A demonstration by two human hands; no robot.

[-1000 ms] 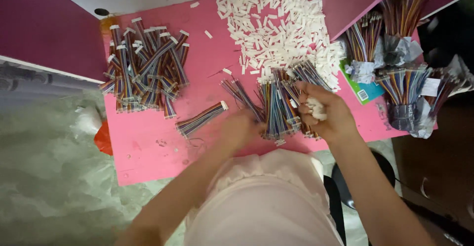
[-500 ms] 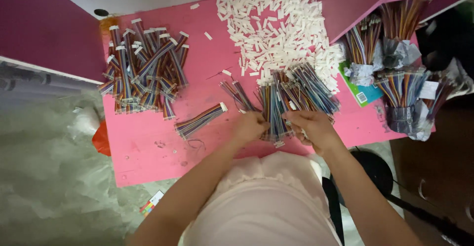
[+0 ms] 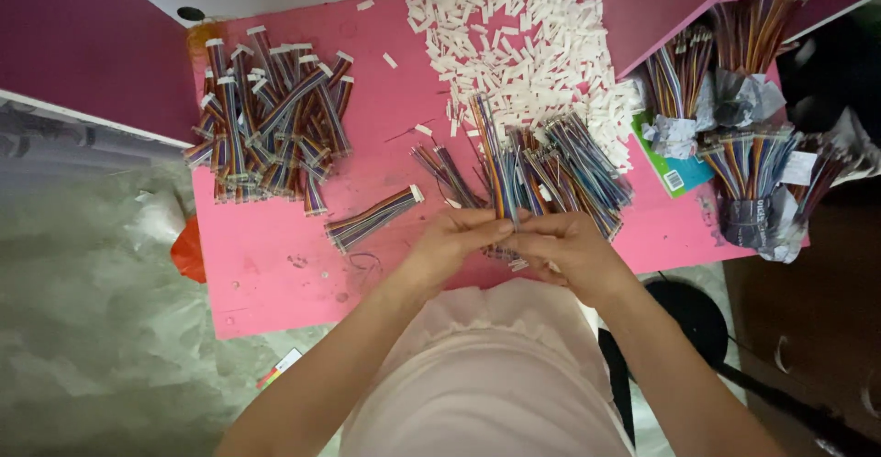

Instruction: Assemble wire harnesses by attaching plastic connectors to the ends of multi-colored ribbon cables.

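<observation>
A multicoloured ribbon cable (image 3: 496,159) runs from the middle of the pink desk (image 3: 275,264) down to its near edge, where both hands meet over it. The left hand (image 3: 447,248) has its fingers curled, thumb and fingertips pinched on the cable's lower end. The right hand (image 3: 567,253) is closed the same way, its fingertips touching the left hand's and gripping the same end; something small and white shows under it, too blurred to tell.

Just behind the hands lies a loose heap of cables without plugs (image 3: 569,168), fanned toward the right edge. Left of it a single finished cable with a white plug (image 3: 372,218) lies apart on bare pink surface. Farther left, near the left edge, sits a stack of finished cables (image 3: 266,131). At the far edge a spread of small white connectors (image 3: 523,35) covers the middle. Paper-wrapped cable bundles (image 3: 752,172) hang over the right edge.

The widest bare stretch is the near left corner.
</observation>
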